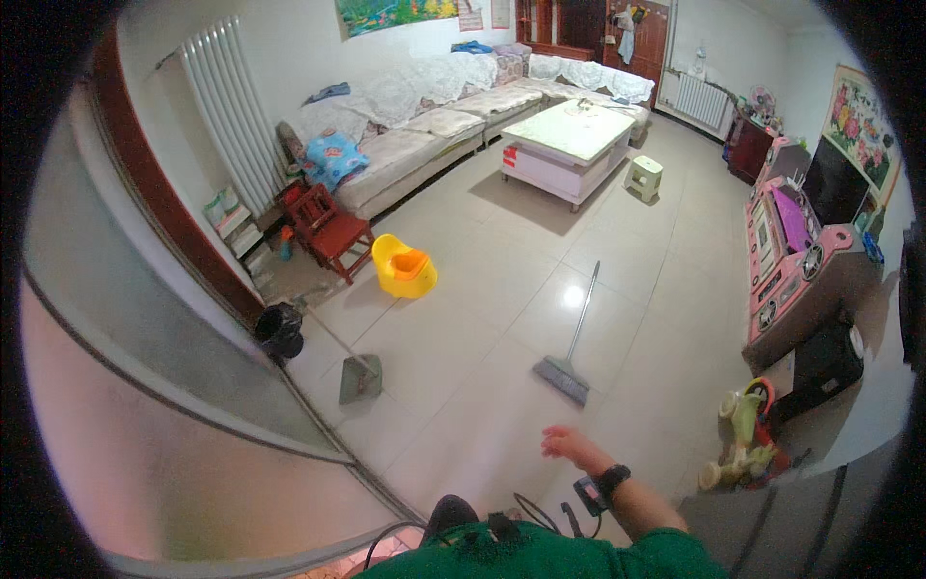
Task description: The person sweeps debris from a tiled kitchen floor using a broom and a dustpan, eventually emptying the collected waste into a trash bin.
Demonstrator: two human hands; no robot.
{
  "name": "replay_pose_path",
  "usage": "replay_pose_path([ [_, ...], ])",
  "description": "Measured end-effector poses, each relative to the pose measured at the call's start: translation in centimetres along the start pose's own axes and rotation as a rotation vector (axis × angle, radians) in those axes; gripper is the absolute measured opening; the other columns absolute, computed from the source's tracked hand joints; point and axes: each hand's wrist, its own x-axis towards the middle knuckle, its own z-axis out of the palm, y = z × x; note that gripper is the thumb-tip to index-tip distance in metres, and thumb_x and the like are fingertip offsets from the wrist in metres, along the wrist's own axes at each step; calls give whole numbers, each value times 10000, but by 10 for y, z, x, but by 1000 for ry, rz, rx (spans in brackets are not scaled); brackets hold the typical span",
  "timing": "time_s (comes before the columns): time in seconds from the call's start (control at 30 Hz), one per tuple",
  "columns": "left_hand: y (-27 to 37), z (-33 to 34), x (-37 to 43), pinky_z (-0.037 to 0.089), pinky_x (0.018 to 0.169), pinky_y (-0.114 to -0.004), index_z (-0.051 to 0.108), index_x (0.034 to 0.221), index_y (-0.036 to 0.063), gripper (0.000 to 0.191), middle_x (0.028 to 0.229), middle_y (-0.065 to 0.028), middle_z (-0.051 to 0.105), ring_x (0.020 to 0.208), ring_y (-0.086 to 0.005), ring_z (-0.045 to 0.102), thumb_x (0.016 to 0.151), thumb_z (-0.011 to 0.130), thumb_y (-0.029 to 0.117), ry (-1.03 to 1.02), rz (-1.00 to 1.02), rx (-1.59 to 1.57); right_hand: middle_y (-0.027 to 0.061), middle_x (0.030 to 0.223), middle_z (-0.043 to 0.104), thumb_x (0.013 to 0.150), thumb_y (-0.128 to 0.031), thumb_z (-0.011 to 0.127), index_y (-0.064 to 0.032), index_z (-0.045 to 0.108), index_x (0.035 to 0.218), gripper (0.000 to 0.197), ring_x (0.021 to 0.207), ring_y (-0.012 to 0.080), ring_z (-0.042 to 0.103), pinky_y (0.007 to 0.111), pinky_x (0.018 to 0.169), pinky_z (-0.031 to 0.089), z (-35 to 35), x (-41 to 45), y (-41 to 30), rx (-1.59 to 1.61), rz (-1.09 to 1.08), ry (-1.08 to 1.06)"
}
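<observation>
My right hand (571, 446), with a dark band at the wrist, reaches out over the tiled floor. It holds nothing, and its fingers look loosely spread. A broom (562, 378) lies on the tiles just beyond it, apart from the fingers, its grey handle pointing away from me. To the left is a grey-green dustpan (360, 380), its long handle angled toward a black-lined trash bin (279, 331). My left hand is out of view. A small dark device (592, 495) with a cable hangs by my right wrist.
A yellow child's potty (404, 268) stands near a red wooden chair (333, 235). Farther off are a coffee table (564, 134), a plastic stool (644, 179) and a long sofa (434, 127). A ride-on toy (745, 434) is at right; a sliding door (217, 376) lines the left.
</observation>
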Motion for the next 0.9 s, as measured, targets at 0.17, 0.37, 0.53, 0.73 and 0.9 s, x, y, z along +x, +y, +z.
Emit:
replay_pose_path([
  [0.17, 47, -11, 46, 411, 688, -269, 537, 996, 15, 307, 857, -29, 555, 775, -139, 505, 795, 515, 246, -17, 18, 30, 74, 830, 564, 767, -194, 542, 7, 472, 1035, 342, 773, 149, 554, 256, 679, 436, -30, 21, -11, -38, 70, 16],
  [0.37, 114, -55, 116, 413, 693, -266, 532, 1002, 15, 314, 865, -34, 552, 783, -147, 504, 787, 522, 245, 51, 234, -124, 76, 818, 564, 764, -166, 545, 7, 439, 1053, 352, 747, 170, 569, 268, 649, 440, -65, 66, -21, 106, 75, 34],
  [0.53, 305, -64, 99, 398, 676, -241, 497, 1060, -5, 368, 865, -40, 548, 777, -126, 499, 770, 499, 222, 234, 369, -68, 88, 794, 568, 750, -139, 543, 10, 452, 1058, 354, 686, 183, 584, 261, 568, 444, -111, 119, -26, 109, 292, 167],
  [0.73, 354, -71, 96, 397, 690, -246, 510, 1037, -5, 338, 881, -61, 560, 802, -130, 509, 777, 505, 213, 378, 235, -215, 102, 827, 565, 768, -138, 535, 3, 442, 1065, 342, 682, 188, 580, 269, 570, 438, -131, 215, -37, 146, 367, 53],
  [0.9, 363, -77, 122, 411, 686, -244, 505, 1037, 8, 310, 872, -53, 552, 781, -128, 510, 802, 503, 210, 384, 96, -238, 54, 734, 538, 758, -147, 534, -11, 473, 968, 258, 611, 143, 543, 246, 543, 418, -152, 318, -46, -49, 440, -3],
])
